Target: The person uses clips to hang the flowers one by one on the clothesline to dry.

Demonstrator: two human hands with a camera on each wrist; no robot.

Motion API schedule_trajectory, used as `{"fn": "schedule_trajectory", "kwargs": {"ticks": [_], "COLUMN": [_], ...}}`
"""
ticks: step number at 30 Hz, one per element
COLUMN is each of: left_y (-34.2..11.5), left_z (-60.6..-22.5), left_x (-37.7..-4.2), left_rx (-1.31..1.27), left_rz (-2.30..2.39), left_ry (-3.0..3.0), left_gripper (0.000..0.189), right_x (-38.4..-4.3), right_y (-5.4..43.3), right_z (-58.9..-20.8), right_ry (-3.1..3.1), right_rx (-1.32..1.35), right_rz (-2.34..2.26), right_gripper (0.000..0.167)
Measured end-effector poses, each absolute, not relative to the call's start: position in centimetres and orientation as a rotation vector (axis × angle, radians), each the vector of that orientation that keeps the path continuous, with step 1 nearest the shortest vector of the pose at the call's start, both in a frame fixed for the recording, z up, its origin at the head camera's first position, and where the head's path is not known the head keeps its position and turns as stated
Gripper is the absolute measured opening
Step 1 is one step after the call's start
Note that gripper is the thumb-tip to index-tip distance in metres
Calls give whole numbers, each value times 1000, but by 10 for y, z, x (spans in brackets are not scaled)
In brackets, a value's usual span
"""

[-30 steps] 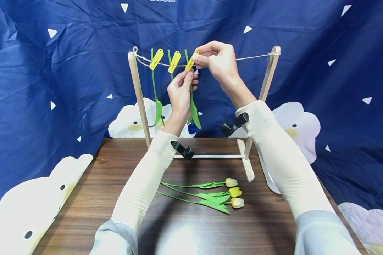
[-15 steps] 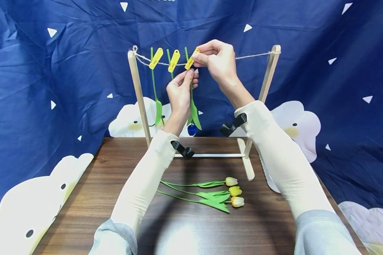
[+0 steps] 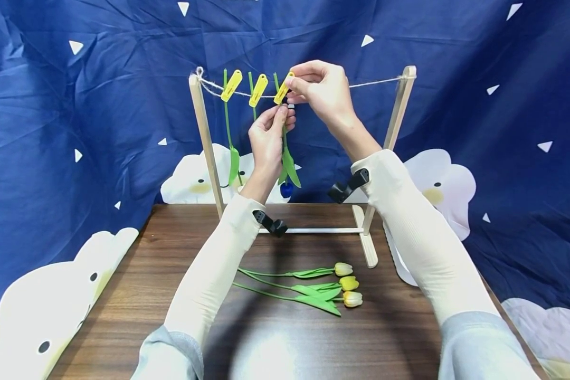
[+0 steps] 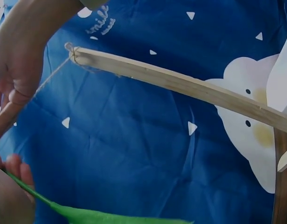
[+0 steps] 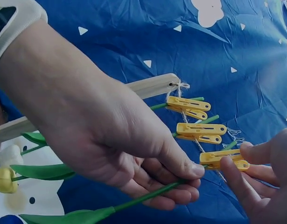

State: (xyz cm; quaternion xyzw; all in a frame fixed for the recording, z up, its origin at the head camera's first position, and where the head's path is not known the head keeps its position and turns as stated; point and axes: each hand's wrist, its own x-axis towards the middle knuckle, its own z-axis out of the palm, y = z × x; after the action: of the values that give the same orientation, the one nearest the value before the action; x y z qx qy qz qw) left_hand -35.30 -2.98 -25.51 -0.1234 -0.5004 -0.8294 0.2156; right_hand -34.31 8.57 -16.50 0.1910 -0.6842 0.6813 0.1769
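My left hand (image 3: pixel 267 138) pinches the green stem of an upside-down blue tulip (image 3: pixel 286 189), just below the string. Above it, my right hand (image 3: pixel 326 94) grips the handle end of a yellow clothespin (image 3: pixel 281 94) between thumb and fingers. That clothespin sits on the string over the tulip's stem, whose cut end pokes up above. In the right wrist view the right thumb and fingers lie around the yellow clothespin (image 5: pixel 218 157), and the left hand (image 5: pixel 110 126) holds the green stem (image 5: pixel 155 193). A green leaf (image 4: pixel 101 215) shows beneath the left hand in the left wrist view.
Two more yellow clothespins (image 3: pixel 258 91) hold stems on the string to the left. Wooden posts (image 3: pixel 400 111) carry the string (image 3: pixel 375 83). Below, three yellow and cream tulips (image 3: pixel 349 283) lie on the brown table (image 3: pixel 171 295). A blue cloth backs everything.
The blue tulip's head has risen slightly and its leaves have shifted. Both hands stay at nearly the same spots, with their grips kept.
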Motion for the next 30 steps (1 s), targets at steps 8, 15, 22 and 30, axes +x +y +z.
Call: {"fn": "schedule_trajectory", "kwargs": {"ticks": [8,15,22,30], "left_y": [-41,-62,-91,-121], "left_z": [-263,-275,-291,-325], "left_x": [-318,-295,-289,-287], "left_rx": [-345,-437,-501,-489], "left_rz": [-1618,-1219,-1169,-1211], "left_ry": [-1952,-1957,-2003,-2127], "left_gripper": [39,27,17,15], "right_x": [-339,-331,-319,-312], "right_y": [106,139,180,231], "right_z": [-170,-177,-193,-225], "right_ry": [-1785,-1748,-1797,-2046], "right_rx": [575,541,530,375], "right_rz": [1898,1914,1856,1557], "right_gripper": [9,7,10,15]}}
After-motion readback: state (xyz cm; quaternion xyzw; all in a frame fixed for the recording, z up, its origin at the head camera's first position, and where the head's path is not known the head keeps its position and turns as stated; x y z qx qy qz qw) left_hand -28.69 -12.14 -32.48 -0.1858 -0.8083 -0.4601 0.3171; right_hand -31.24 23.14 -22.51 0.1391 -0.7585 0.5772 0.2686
